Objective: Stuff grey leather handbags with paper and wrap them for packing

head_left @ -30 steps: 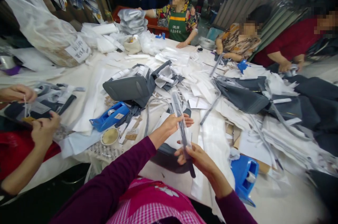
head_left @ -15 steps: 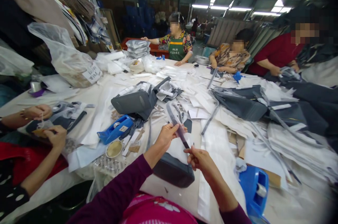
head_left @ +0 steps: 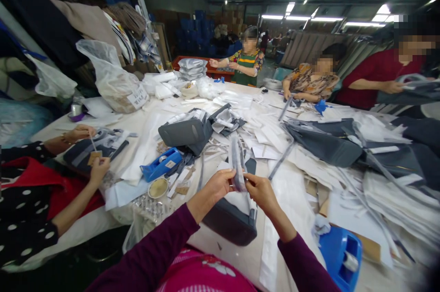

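Blue tape dispensers (head_left: 161,167) are flanking the dark bag (head_left: 230,224); left hand (head_left: 217,187) and right hand (head_left: 261,192) are pinching a wrapped strap (head_left: 237,160) above it, working closer together than before.

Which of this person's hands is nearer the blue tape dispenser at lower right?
Right. The right hand is up and left of the dispenser, apart from it; the left hand is farther left.

1 head-worn camera, forward and down
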Tool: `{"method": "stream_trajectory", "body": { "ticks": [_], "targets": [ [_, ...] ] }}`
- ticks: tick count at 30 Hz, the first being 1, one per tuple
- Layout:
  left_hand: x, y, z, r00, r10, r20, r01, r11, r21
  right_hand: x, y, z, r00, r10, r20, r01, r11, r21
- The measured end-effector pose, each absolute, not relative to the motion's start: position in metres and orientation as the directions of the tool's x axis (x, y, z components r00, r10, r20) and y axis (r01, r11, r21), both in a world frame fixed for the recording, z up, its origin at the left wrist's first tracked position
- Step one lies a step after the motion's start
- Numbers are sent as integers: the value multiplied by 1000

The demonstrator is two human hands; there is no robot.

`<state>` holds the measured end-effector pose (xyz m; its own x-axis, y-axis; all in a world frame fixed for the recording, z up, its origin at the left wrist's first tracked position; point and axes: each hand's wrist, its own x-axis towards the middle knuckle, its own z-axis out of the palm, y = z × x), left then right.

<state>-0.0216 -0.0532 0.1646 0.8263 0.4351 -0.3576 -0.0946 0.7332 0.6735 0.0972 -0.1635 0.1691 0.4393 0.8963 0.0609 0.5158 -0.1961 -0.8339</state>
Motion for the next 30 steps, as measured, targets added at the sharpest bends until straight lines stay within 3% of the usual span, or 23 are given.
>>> {"method": "stream_trajectory", "body": {
  "ticks": [3, 6, 9, 13, 16, 20, 23, 25, 28, 30],
  "targets": [
    [-25, -55, 162, 859, 380, -344, -86, 768, 634, 96, -167, 172, 318, 918, 236, 714, -68, -696],
    [-28, -60, 160, 891, 349, -291, -88, 761, 643, 93, -169, 170, 283, 907, 310, 741, -2, -672],
    [-30, -68, 162, 879, 410, -245, -128, 698, 705, 88, -172, 169, 392, 874, 288, 617, -18, -787],
    [-26, -82, 163, 771, 625, -126, -260, 488, 833, 78, -180, 172, 650, 732, 206, 415, -115, -903],
    [-21, -94, 161, 686, 725, -59, -271, 330, 904, 70, -183, 173, 701, 706, 97, 291, -159, -943],
    [-19, -106, 164, 662, 750, -1, -241, 214, 947, 64, -178, 167, 751, 659, 45, 112, -60, -992],
    [-18, -102, 171, 619, 784, -43, -201, 211, 957, 66, -177, 165, 760, 621, 195, 271, -30, -962],
    [-15, -92, 174, 660, 741, -125, -177, 316, 932, 67, -180, 165, 692, 629, 355, 460, -5, -888],
    [-7, -74, 174, 856, 465, -225, -127, 612, 781, 69, -188, 163, 526, 642, 559, 683, 72, -726],
    [-1, -65, 170, 919, 316, -233, -84, 738, 670, 71, -192, 161, 450, 651, 611, 774, 56, -630]
  ]
}}
